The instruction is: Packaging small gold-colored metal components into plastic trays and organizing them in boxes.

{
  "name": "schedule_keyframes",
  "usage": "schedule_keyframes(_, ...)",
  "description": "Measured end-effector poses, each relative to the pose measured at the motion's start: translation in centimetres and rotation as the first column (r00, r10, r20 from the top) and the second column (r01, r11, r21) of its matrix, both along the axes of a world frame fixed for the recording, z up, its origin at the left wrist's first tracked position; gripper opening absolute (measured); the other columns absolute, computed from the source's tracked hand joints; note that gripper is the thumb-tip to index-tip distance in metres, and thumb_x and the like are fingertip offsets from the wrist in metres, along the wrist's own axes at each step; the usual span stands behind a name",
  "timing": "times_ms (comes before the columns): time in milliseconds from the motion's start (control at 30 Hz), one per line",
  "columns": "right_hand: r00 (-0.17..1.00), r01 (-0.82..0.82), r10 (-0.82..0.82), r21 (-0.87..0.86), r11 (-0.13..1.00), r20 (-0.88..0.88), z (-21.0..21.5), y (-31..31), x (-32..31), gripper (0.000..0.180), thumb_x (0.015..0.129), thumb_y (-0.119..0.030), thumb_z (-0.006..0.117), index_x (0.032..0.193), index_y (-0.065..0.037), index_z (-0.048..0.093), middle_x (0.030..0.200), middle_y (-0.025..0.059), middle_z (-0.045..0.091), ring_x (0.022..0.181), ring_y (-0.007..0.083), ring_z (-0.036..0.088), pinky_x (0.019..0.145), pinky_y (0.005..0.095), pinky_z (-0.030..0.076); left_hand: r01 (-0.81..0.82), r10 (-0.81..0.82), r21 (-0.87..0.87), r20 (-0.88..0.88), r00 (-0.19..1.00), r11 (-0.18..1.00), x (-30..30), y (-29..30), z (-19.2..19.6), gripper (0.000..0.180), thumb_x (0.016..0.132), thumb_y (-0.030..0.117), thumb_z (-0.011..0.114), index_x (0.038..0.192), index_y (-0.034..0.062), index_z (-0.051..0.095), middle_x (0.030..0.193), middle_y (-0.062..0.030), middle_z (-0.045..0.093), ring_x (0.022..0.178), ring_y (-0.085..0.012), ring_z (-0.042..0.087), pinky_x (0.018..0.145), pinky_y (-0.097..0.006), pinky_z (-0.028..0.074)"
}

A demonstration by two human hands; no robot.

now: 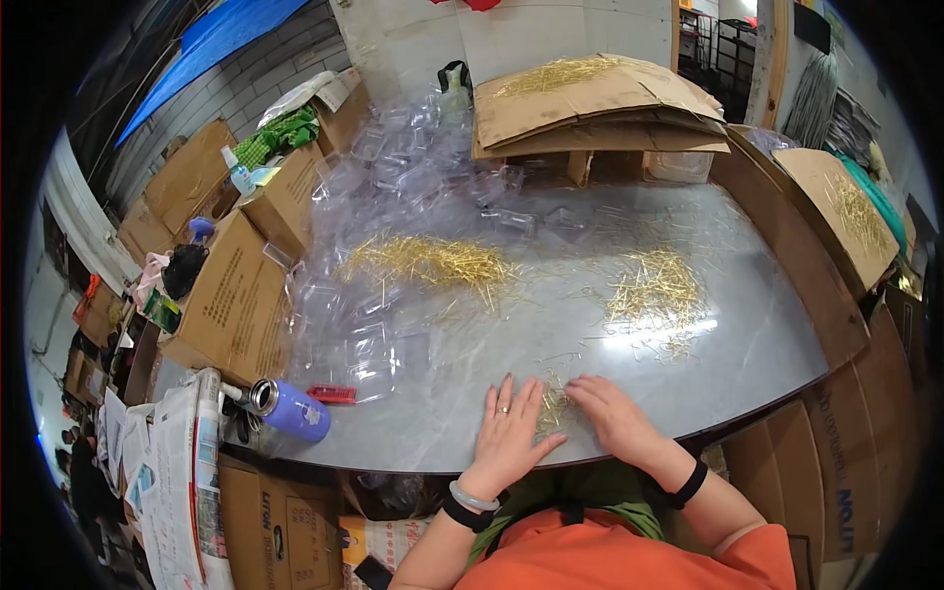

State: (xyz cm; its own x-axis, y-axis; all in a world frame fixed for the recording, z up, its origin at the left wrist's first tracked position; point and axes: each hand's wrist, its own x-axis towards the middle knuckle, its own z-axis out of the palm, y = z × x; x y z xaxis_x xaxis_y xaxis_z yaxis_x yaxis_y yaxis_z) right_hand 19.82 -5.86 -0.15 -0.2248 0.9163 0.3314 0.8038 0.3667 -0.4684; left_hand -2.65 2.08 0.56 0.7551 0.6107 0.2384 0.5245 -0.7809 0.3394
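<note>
Golden wires [553, 407] lie by the fingers [504, 395], clear boxes [379, 187] heaped leftward.

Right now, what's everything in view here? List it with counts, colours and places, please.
small pile: one, gold thin pieces, between the hands
right pile: one, gold, table's right
left pile: one, gold, left of centre
plastic containers: many, clear, table's left and back
table: one, grey, centre
cardboard stack: one, brown, table's back
flask: one, purple, near left edge
small object: one, red, beside flask
cardboard boxes: several, brown, around table
tarp: one, blue, upper left
background clutter: mixed, too unclear to count
left hand: one, black wristband, left of small pile
right hand: one, black wristband, right of it
</note>
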Motion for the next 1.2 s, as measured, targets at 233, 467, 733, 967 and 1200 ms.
schedule_keyframes(233, 0.957, 0.291, -0.29, -0.032, 0.956, 0.022, 1.4, 2.0, -1.4, 0.078, 0.093, -0.05, 0.064, 0.145, 0.005, 0.043, 0.148, 0.025, 0.048, 0.144, 0.0423, 0.038, 0.121, 0.0518, 0.028, 0.102, -0.103, 0.044, 0.031, 0.994, 0.994, -0.1, 0.3, 0.1, 0.072, 0.093, 0.041, 0.069, 0.151, 0.0072, 0.044, 0.152, -0.0127, 0.047, 0.145, -0.042, 0.033, 0.121, -0.058, 0.022)
schedule_keyframes(467, 0.984, -0.173, 0.176, -0.172, 0.97, 0.006, 2.8, 2.8, -0.2, 0.088, 0.085, -0.047, 0.076, 0.15, 0.0, 0.04, 0.153, 0.0215, 0.046, 0.147, 0.038, 0.035, 0.124, 0.0534, 0.02, 0.057, -0.044, -0.075, 0.156, 0.987, 0.996, -0.5, 0.1, -0.1, 0.079, 0.087, 0.032, 0.076, 0.151, 0.0037, 0.039, 0.154, -0.0216, 0.036, 0.145, -0.0461, 0.031, 0.12, -0.058, 0.025)
schedule_keyframes(733, 0.972, -0.103, 0.066, -0.159, 0.982, -0.224, 3.3, -0.7, 0.8, 0.062, 0.085, -0.003, 0.071, 0.144, -0.004, 0.049, 0.143, 0.0194, 0.055, 0.137, 0.0358, 0.048, 0.114, 0.044, 0.042, 0.012, -0.012, -0.021, -0.002, 1.0, 1.0, -0.3, 0.3, 0.0, 0.094, 0.086, 0.046, 0.076, 0.151, -0.0066, 0.032, 0.154, -0.0238, 0.038, 0.148, -0.0439, 0.027, 0.122, -0.057, 0.021)
schedule_keyframes(967, 0.968, 0.033, -0.026, 0.026, 0.999, -0.248, 1.0, -2.2, 0.9, 0.049, 0.089, 0.007, 0.058, 0.137, -0.002, 0.055, 0.137, 0.0214, 0.058, 0.125, 0.04, 0.057, 0.105, 0.0441, 0.048, 0.132, -0.132, -0.008, 0.033, 0.991, 0.991, 2.3, -1.3, 0.3, 0.082, 0.087, 0.044, 0.075, 0.147, -0.0011, 0.043, 0.148, -0.0178, 0.047, 0.144, -0.0413, 0.036, 0.12, -0.057, 0.025)
schedule_keyframes(1200, 0.877, 0.271, -0.234, 0.028, 0.962, -0.42, 0.4, -3.1, -2.0, 0.059, 0.088, 0.008, 0.052, 0.145, 0.001, 0.044, 0.138, 0.0271, 0.055, 0.128, 0.0438, 0.054, 0.107, 0.0455, 0.045, 0.163, -0.162, -0.001, 0.107, 0.981, 0.987, 4.8, -2.2, -0.1, 0.058, 0.09, 0.023, 0.072, 0.141, 0.002, 0.052, 0.139, -0.0144, 0.053, 0.137, -0.0391, 0.044, 0.118, -0.056, 0.032)
